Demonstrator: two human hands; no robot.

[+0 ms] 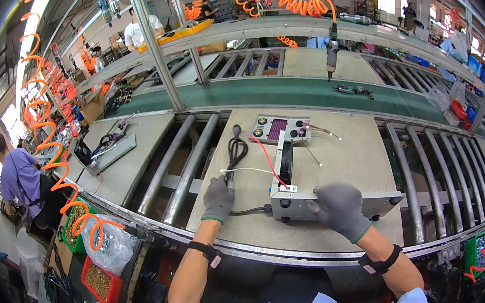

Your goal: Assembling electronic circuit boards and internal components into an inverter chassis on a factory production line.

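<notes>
My left hand (219, 199), in a grey glove, is closed on a black power cord (236, 152). The cord's looped part and plug lie beyond the hand, and its other end enters the corner of a grey metal chassis (299, 210). My gloved right hand (342, 209) grips the chassis' near wall, thumb on the outside; the other fingers are partly hidden. A black fan (287, 163) stands inside the upright side plate. A red wire (266, 155) and a white wire (250, 169) stick out from it. Behind sits a control panel (275, 129) with knobs and a purple section.
The chassis rests on a flat board (212, 148) between metal rollers (428, 179). A green belt (236, 93) runs behind, under a hanging screwdriver (332, 59). At left are a red bin (101, 284) of small screws and a coiled orange hose (44, 125). Another person (20, 175) stands far left.
</notes>
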